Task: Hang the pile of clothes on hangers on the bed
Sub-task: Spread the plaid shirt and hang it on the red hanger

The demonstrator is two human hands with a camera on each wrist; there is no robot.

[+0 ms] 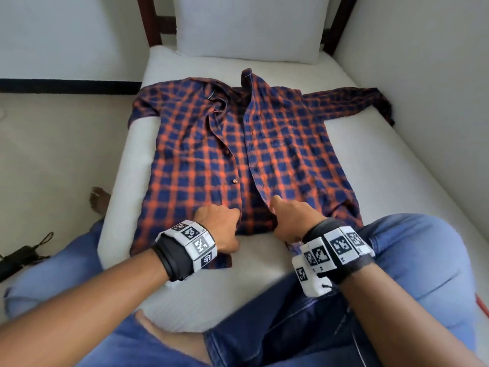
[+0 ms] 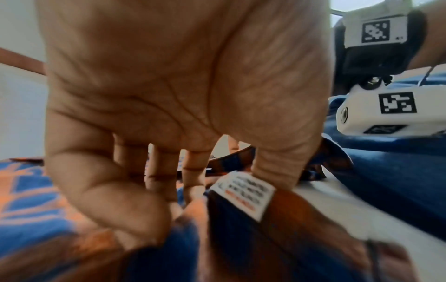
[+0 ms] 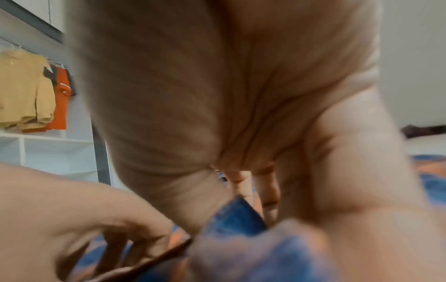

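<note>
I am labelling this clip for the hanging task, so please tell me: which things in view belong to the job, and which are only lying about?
Belong to the job:
- plaid shirt, spread open on the bed
- left hand and right hand, both gripping its lower front edges
- care label inside the shirt

Lying about:
- pillow
- black cable on the floor
- clothes already hung in the wardrobe

One plaid shirt [image 1: 238, 154] is lying under both grips. Two hands are working its hem: left hand [image 1: 219, 226], right hand [image 1: 293, 218]. One pillow [image 1: 248, 25] is sitting beyond them. Two garments are hanging: one tan shirt [image 3: 24, 91], one orange shirt [image 3: 61, 99].
</note>
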